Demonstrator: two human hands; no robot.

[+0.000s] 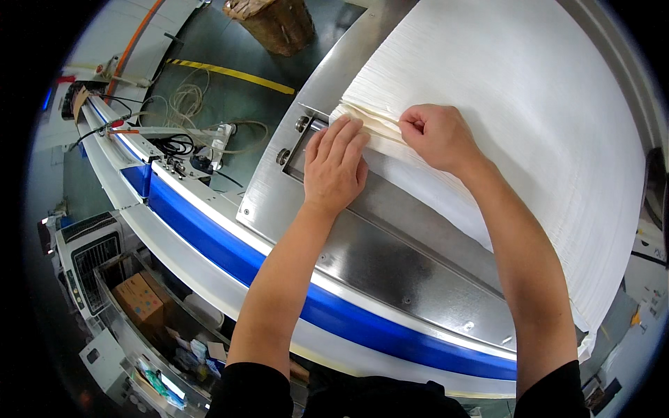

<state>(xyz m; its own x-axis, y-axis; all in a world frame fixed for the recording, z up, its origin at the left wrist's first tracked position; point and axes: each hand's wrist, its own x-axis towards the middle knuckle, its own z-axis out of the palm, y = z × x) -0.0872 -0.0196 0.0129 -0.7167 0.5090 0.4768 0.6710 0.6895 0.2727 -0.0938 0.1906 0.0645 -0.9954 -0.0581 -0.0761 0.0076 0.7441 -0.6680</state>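
A tall stack of thin white sheets (502, 76) lies on a steel machine table (418, 268); I cannot tell whether they are paper or cloth. Its near left corner is fanned and lifted into uneven layers. My right hand (440, 137) is closed at the near edge of the stack, thumb and fingers pinching at the sheet edges. My left hand (334, 166) lies nearly flat with fingers stretched out, its fingertips against the stack's left corner. Under and beside the left hand is a metal roller (301, 155) set in a slot, with round knobs at its end.
A blue band (209, 233) runs along the machine's front edge, close to my body. Coiled cables (185, 104) and a power strip (222, 145) lie to the left. Below left is a bin (115, 306) holding a cardboard box (141, 301). A brown wrapped roll (279, 26) stands on the floor behind.
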